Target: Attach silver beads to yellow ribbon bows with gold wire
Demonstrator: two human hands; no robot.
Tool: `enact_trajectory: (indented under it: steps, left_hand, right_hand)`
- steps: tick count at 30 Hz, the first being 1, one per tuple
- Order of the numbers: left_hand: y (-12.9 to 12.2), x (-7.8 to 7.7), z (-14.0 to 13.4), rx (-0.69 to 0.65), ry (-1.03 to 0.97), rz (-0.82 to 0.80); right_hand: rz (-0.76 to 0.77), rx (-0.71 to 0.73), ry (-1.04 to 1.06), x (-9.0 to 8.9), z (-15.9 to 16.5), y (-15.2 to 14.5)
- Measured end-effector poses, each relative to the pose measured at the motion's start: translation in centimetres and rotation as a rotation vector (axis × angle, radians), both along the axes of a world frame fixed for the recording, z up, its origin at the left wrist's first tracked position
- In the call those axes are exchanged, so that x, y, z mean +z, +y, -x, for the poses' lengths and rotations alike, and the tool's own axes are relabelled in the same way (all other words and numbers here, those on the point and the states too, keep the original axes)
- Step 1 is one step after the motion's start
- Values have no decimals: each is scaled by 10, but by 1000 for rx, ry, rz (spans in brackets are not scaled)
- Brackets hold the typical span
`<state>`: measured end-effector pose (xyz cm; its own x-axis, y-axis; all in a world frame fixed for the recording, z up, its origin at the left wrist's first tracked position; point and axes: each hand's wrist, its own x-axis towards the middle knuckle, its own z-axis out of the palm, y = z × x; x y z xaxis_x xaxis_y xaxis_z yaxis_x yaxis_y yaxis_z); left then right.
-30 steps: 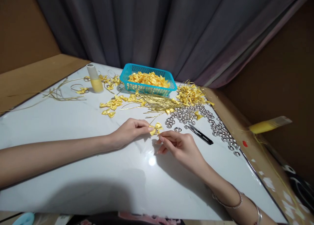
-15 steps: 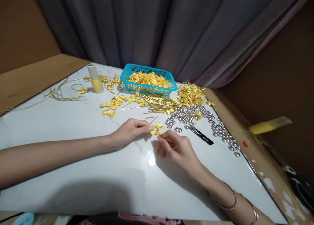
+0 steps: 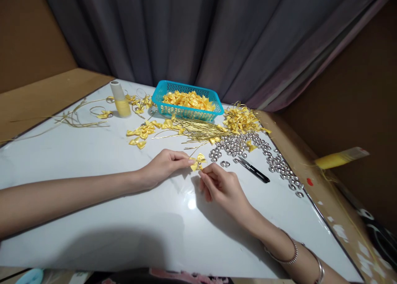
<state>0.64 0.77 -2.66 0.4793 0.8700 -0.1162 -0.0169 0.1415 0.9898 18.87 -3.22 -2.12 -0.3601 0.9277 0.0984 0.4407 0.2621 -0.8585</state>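
A small yellow satin bow with a shiny bead at its centre is held just above the white table. My left hand pinches the bow's left side between thumb and fingers, and a gold cord sticks up past the fingertips. Close under the bow's lower right side, my right hand is closed in a pinch; what sits between its fingertips is too small to make out. Black thread snips lie to the right of the bow, beside many silver beads.
Behind the hands lie gold cords and loose yellow bows. A blue basket full of bows stands farther back, left of a bow pile. Thread spools stand at left and jut in at right.
Almost nothing differs. My right hand has shifted very slightly at the bow's lower edge, while my left hand keeps its pinch in the same place.
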Motion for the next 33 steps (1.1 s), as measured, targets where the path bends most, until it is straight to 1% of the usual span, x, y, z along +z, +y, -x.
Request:
enact_trajectory:
  steps: [5,9,13,17,20,22,25,28,33]
  left_hand:
    - [-2,2,-1,-2,31,-16]
    - [-4,2,-2,7,36,-33]
    - [-7,3,-5,39,4,13]
    - [-10,4,-8,87,-24,98]
    - [-11,5,-9,109,-26,132]
    - [-11,6,-10,111,-32,145]
    - [-10,6,-10,117,-31,143]
    - [-10,6,-11,124,-13,115]
    - [-11,5,-11,143,18,66]
  right_hand:
    - [-132,-37,-104,0,0,2]
    - [-174,-96,-146,-3,1,4]
    - [-166,-150,-135,-6,6,5]
    - [-84,-199,-82,-8,11,5]
    - [-39,-211,-60,-9,12,5]
    - [-46,-210,-56,-11,12,6]
    - [-98,-201,-66,-13,12,7]
    - [-145,-194,-84,-14,12,8]
    - [-158,-201,-111,-16,13,9]
